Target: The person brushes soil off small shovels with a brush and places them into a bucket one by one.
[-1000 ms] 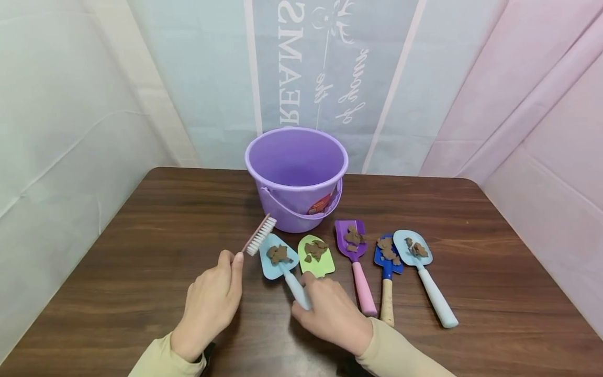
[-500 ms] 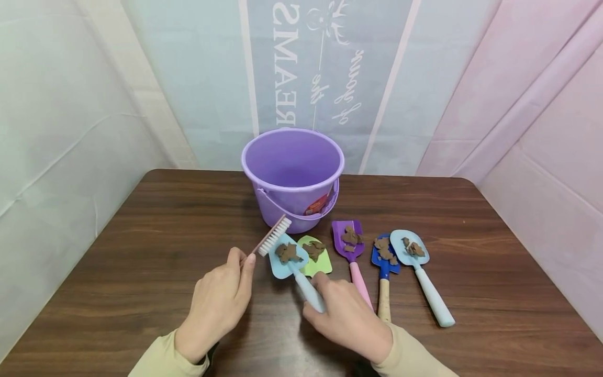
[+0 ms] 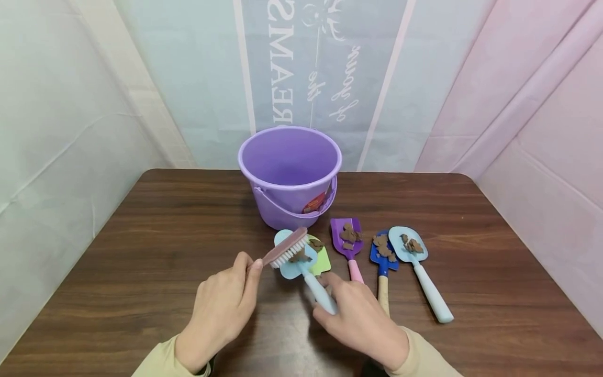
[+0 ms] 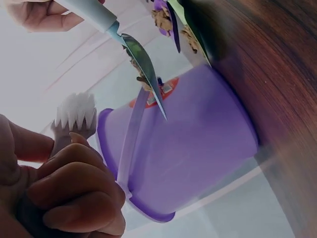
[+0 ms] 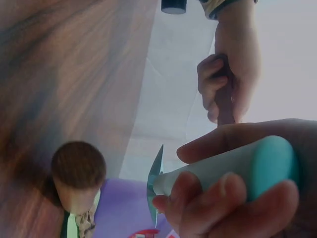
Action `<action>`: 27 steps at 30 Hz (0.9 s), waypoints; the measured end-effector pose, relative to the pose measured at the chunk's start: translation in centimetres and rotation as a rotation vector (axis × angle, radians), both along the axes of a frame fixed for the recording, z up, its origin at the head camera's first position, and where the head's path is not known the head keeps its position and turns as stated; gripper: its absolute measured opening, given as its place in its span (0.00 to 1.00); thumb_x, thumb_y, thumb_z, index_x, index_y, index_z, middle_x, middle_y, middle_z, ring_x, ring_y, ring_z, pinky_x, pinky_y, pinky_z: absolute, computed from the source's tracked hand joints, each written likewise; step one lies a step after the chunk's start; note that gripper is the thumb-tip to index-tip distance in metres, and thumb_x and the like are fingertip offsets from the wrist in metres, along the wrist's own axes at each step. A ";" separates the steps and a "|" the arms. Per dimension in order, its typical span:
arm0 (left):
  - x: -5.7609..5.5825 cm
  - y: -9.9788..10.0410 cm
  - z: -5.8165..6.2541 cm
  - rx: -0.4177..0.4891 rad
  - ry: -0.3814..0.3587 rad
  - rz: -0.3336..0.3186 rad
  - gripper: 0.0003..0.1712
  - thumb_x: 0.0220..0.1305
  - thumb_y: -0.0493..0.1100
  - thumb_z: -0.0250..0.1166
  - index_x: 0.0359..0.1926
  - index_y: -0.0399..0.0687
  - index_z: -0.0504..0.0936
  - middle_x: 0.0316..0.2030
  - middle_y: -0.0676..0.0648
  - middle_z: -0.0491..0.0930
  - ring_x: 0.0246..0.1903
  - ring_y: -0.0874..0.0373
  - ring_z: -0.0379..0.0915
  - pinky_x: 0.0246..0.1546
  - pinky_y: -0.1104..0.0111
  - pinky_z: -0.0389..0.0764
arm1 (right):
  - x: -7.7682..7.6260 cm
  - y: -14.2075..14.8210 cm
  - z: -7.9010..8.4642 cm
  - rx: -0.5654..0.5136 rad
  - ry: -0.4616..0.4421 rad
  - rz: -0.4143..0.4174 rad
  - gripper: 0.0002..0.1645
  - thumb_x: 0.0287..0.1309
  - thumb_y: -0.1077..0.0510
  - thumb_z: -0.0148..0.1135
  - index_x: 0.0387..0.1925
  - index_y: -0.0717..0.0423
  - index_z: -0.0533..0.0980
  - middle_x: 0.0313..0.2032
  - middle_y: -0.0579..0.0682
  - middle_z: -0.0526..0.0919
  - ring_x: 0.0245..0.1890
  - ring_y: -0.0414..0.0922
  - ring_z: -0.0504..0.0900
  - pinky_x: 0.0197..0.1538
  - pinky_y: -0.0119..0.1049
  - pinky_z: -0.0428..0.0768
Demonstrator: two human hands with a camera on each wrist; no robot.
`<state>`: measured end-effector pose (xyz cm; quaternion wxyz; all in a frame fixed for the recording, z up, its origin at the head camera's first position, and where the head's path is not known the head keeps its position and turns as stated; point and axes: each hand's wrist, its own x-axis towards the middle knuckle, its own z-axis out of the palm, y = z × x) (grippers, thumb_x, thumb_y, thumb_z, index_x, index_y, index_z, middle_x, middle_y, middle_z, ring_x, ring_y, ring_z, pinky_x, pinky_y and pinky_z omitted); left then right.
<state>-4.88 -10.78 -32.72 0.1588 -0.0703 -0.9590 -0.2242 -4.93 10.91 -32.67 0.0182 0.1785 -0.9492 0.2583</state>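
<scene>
My left hand (image 3: 223, 301) grips a brush (image 3: 288, 246) with a pinkish-brown back and white bristles. In the head view the brush head overlaps the light blue shovel (image 3: 291, 270) and part of the brown clay-like bits (image 3: 301, 255) on its blade. My right hand (image 3: 360, 317) holds that shovel by its pale handle (image 5: 208, 173), fingers curled round it. The left wrist view shows the shovel blade (image 4: 143, 64) raised off the table, bits on its upper face. The bristles (image 4: 75, 110) are seen end-on there. A green shovel (image 3: 322, 262) lies partly hidden beneath.
A purple bucket (image 3: 289, 201) stands behind the shovels, its handle hanging at the front. Lying to the right are a purple shovel (image 3: 339, 242), a dark blue one (image 3: 383, 266) with a wooden handle, and another light blue one (image 3: 433, 293), all bearing brown bits.
My right hand has carried the light blue shovel to the right, over the green one. The brush has moved right too and tilted flatter, now overlapping the blade.
</scene>
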 end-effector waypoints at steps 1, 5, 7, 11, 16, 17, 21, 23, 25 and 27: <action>0.0 0.1 0.0 -0.002 0.009 -0.003 0.14 0.70 0.51 0.48 0.28 0.50 0.67 0.10 0.57 0.57 0.11 0.62 0.55 0.13 0.70 0.56 | 0.0 0.1 0.1 -0.001 -0.004 -0.009 0.17 0.44 0.57 0.65 0.40 0.56 0.76 0.24 0.41 0.79 0.18 0.31 0.67 0.24 0.25 0.68; 0.0 0.3 0.0 -0.020 0.042 -0.031 0.14 0.67 0.52 0.52 0.27 0.51 0.67 0.10 0.59 0.56 0.11 0.64 0.54 0.13 0.71 0.55 | 0.1 0.5 0.5 -0.018 -0.024 -0.041 0.13 0.44 0.57 0.65 0.36 0.52 0.76 0.21 0.40 0.76 0.16 0.31 0.66 0.21 0.25 0.65; 0.0 0.4 0.0 -0.037 0.056 -0.053 0.13 0.67 0.52 0.53 0.28 0.51 0.68 0.10 0.60 0.56 0.11 0.65 0.52 0.13 0.72 0.55 | 0.2 0.7 0.6 -0.019 -0.022 -0.052 0.12 0.43 0.57 0.65 0.34 0.50 0.76 0.19 0.39 0.74 0.15 0.31 0.65 0.20 0.25 0.65; -0.1 0.7 -0.2 -0.074 0.111 -0.098 0.12 0.63 0.50 0.57 0.30 0.50 0.69 0.10 0.61 0.55 0.10 0.67 0.50 0.12 0.74 0.52 | 0.4 1.0 0.6 -0.022 -0.043 -0.070 0.10 0.44 0.57 0.65 0.33 0.50 0.76 0.17 0.38 0.73 0.14 0.30 0.65 0.19 0.25 0.65; -0.2 1.0 -0.4 -0.106 0.160 -0.132 0.13 0.60 0.51 0.61 0.31 0.50 0.69 0.10 0.62 0.54 0.10 0.67 0.48 0.11 0.75 0.51 | 0.6 1.4 0.6 -0.023 -0.020 -0.072 0.10 0.43 0.58 0.65 0.32 0.50 0.76 0.16 0.37 0.72 0.13 0.29 0.64 0.18 0.25 0.64; -0.1 1.0 -0.4 -0.110 0.161 -0.137 0.13 0.60 0.51 0.61 0.31 0.50 0.69 0.10 0.62 0.54 0.10 0.67 0.48 0.11 0.75 0.51 | 0.7 1.5 0.6 -0.024 -0.007 -0.072 0.10 0.43 0.58 0.65 0.32 0.50 0.76 0.16 0.37 0.71 0.13 0.29 0.63 0.18 0.25 0.64; -0.1 1.2 -0.4 -0.120 0.157 -0.164 0.15 0.59 0.52 0.62 0.30 0.50 0.67 0.10 0.62 0.54 0.10 0.68 0.48 0.11 0.75 0.51 | 0.9 1.8 0.7 -0.025 0.031 -0.079 0.11 0.41 0.58 0.66 0.31 0.49 0.75 0.15 0.37 0.70 0.13 0.29 0.62 0.18 0.25 0.63; -0.1 1.3 -0.5 -0.125 0.167 -0.178 0.15 0.58 0.52 0.63 0.29 0.50 0.67 0.10 0.62 0.55 0.10 0.68 0.48 0.11 0.75 0.52 | 1.0 1.9 0.7 -0.028 0.034 -0.089 0.11 0.41 0.57 0.67 0.31 0.49 0.76 0.15 0.37 0.71 0.13 0.29 0.62 0.18 0.25 0.63; -0.2 1.4 -0.5 -0.128 0.177 -0.192 0.16 0.58 0.52 0.63 0.29 0.50 0.67 0.10 0.62 0.55 0.10 0.68 0.48 0.11 0.75 0.52 | 1.1 2.0 0.8 -0.031 0.018 -0.100 0.11 0.41 0.57 0.67 0.31 0.49 0.76 0.16 0.37 0.72 0.13 0.29 0.63 0.18 0.25 0.64; -0.2 1.6 -0.6 -0.130 0.186 -0.208 0.16 0.57 0.52 0.64 0.29 0.49 0.66 0.10 0.62 0.55 0.10 0.68 0.49 0.11 0.75 0.53 | 1.2 2.2 0.8 -0.033 -0.006 -0.112 0.11 0.42 0.57 0.67 0.32 0.48 0.76 0.17 0.38 0.74 0.13 0.29 0.64 0.19 0.25 0.65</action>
